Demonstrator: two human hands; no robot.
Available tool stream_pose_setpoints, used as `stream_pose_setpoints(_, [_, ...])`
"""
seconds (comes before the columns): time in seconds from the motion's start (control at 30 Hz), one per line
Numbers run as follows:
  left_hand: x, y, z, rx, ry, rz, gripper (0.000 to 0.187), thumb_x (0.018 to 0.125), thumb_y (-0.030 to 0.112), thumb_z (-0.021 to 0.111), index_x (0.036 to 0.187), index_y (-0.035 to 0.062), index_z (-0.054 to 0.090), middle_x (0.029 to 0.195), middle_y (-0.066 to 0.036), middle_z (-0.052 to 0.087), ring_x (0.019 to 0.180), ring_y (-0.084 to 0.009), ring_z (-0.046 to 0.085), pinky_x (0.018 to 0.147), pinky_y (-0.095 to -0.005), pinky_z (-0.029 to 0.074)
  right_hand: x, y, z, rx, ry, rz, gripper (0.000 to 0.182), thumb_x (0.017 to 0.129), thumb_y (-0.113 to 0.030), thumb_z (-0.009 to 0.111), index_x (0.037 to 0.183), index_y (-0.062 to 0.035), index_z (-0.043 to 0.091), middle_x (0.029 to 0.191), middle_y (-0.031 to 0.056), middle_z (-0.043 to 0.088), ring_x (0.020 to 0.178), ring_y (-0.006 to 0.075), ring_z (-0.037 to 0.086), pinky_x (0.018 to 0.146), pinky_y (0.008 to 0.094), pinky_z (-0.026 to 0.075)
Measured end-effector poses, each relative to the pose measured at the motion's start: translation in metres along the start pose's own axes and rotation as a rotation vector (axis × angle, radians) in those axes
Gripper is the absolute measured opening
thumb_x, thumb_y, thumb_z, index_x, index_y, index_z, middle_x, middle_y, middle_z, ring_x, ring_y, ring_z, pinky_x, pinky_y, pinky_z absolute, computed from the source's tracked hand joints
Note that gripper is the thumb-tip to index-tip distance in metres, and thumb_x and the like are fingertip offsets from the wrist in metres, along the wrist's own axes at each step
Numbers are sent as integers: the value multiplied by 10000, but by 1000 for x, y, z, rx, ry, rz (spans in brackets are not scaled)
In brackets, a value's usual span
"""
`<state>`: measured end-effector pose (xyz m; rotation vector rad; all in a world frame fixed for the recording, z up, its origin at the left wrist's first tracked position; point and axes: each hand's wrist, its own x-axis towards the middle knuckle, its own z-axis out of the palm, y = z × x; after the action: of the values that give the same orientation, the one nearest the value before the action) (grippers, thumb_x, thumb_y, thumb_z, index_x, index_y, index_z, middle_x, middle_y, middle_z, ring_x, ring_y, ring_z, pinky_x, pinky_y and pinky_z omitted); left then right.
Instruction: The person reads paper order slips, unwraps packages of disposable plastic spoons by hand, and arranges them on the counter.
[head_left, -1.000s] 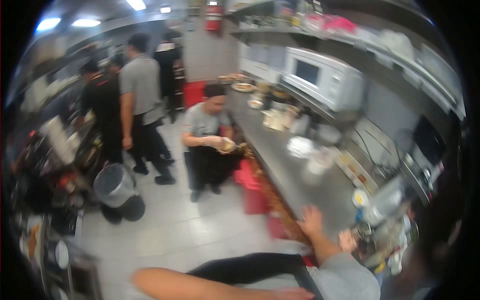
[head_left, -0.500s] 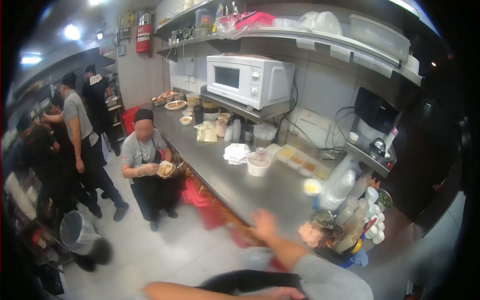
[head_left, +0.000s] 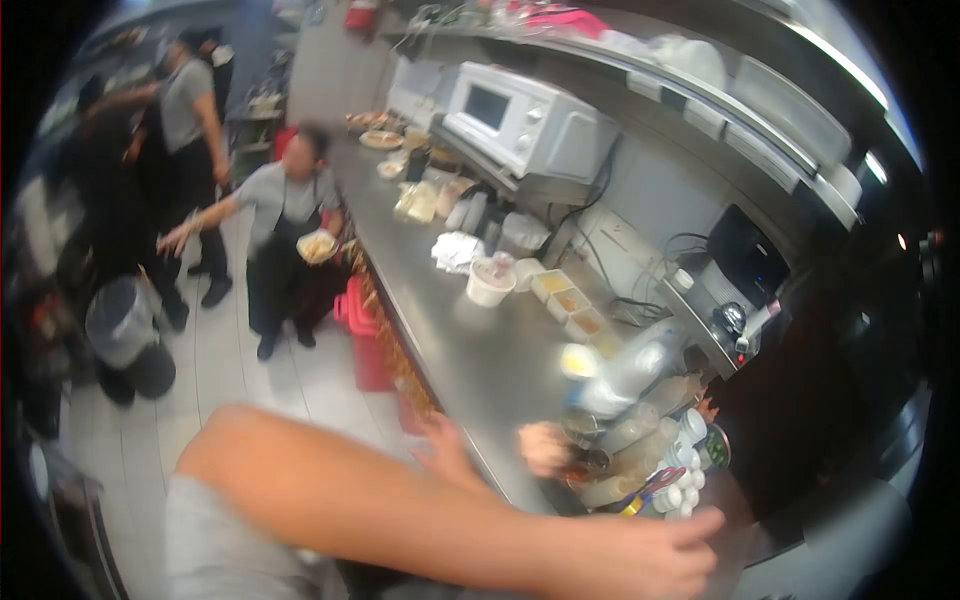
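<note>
My left arm reaches across the bottom of the view. My left hand [head_left: 665,555] is at the lower right, just below the white-capped bottles [head_left: 680,490]; motion blurs its fingers, and whether it holds anything is unclear. Behind that forearm, my right hand [head_left: 447,455] is at the front edge of the steel counter [head_left: 440,350], fingers spread and nothing visible in them. A pinkish crumpled item [head_left: 543,447] lies to its right, beside clear bottles [head_left: 630,428]. Farther up the counter are a white tub [head_left: 491,284], a small bowl with yellow content [head_left: 579,361] and a divided condiment tray [head_left: 570,302].
A co-worker [head_left: 285,215] in an apron stands left of the counter, holding a bowl [head_left: 317,247], the other arm stretched out. More people work behind. A lined bin [head_left: 120,320] and red container [head_left: 368,340] are on the floor. A microwave [head_left: 530,120] sits above the counter.
The view has tilted and shifted. My left arm has risen and swung across to the right. The co-worker has gone from crouching to standing, with one arm extended. My right hand remains by the counter edge.
</note>
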<state>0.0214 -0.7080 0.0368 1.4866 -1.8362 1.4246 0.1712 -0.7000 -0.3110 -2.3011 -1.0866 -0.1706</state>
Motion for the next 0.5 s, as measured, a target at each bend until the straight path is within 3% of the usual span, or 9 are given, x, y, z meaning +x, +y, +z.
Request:
stream_pose_setpoints(0.13, [55, 37, 71, -77, 119, 47, 138, 757, 229, 502, 690, 112, 532, 692, -32, 486, 726, -219, 501, 852, -440, 367, -31, -45, -60, 163, -238, -127, 468, 753, -259, 691, 1183, -127, 558, 1305, 153, 413, 1173, 354, 445, 961, 424, 378])
stream_pose_setpoints(0.2, [60, 50, 73, -175, 112, 39, 141, 761, 230, 501, 704, 106, 537, 715, -37, 490, 744, -221, 502, 857, -443, 365, -46, -45, -80, -244, 32, -492, 466, 750, -237, 693, 1182, -125, 558, 1302, 162, 412, 1160, 348, 455, 946, 419, 395])
stream_pose_setpoints(0.27, [57, 57, 71, -261, 93, 36, 146, 765, 232, 499, 717, 101, 542, 739, -42, 493, 762, -224, 503, 863, -447, 362, -65, -32, -87, -193, 18, -453, 475, 740, -216, 701, 1183, -123, 557, 1297, 172, 411, 1147, 344, 462, 934, 412, 409])
stream_pose_setpoints(0.3, [55, 58, 68, -300, 82, 29, 149, 767, 233, 499, 724, 98, 544, 751, -44, 495, 771, -225, 503, 865, -449, 361, -79, -23, -83, 82, -132, -248, 484, 732, -207, 707, 1184, -123, 556, 1294, 179, 410, 1142, 342, 465, 930, 408, 415])
stream_pose_setpoints(0.37, [52, 58, 61, -380, 52, 20, 155, 771, 234, 497, 737, 92, 549, 775, -49, 498, 788, -227, 504, 871, -452, 359, -100, -7, -80, 330, -196, -100, 498, 720, -189, 718, 1185, -124, 556, 1289, 188, 409, 1129, 337, 473, 926, 399, 422])
stream_pose_setpoints(0.43, [48, 54, 59, -455, 26, 4, 162, 774, 236, 496, 751, 86, 554, 798, -54, 502, 806, -230, 505, 876, -456, 356, -122, -7, -93, 259, -68, -205, 507, 712, -175, 728, 1186, -125, 557, 1285, 193, 408, 1114, 331, 483, 929, 391, 425])
stream_pose_setpoints(0.5, [47, 52, 56, -522, 1, -15, 170, 778, 237, 494, 764, 81, 559, 822, -58, 505, 824, -232, 505, 881, -459, 354, -139, 0, -102, 286, -85, -97, 488, 724, -169, 732, 1179, -122, 563, 1284, 194, 401, 1151, 327, 466, 956, 384, 410])
